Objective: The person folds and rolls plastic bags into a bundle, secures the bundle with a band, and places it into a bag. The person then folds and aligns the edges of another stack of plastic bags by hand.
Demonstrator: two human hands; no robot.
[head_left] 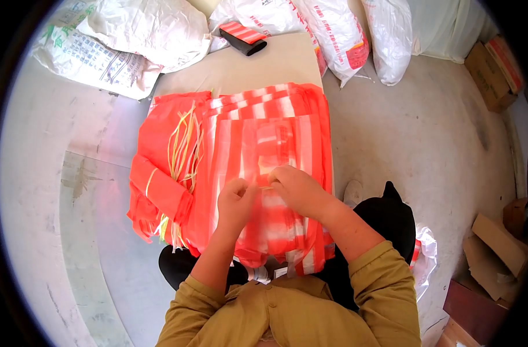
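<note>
Over a pile of red-and-white striped cloth (pixel 223 150), my left hand (pixel 235 202) is closed with its fingertips pinched together. My right hand (pixel 298 189) is closed too, its thumb and fingers meeting just to the right of the left one. A short bit of thin yellow strip (pixel 265 187) shows between them; motion blurs it. Beneath the hands lies a folded striped bundle (pixel 275 144), also blurred. To the left, a rolled red bundle (pixel 160 185) has a yellow band around it. Loose yellow strips (pixel 184 144) lie across the red cloth (pixel 160 121).
The cloth rests on a board-topped table (pixel 293 55). At its far end sits a black and striped roll (pixel 244 39). White woven sacks (pixel 142 34) line the back. Cardboard boxes (pixel 489 75) stand at the right, with torn cardboard (pixel 495 254) nearer me.
</note>
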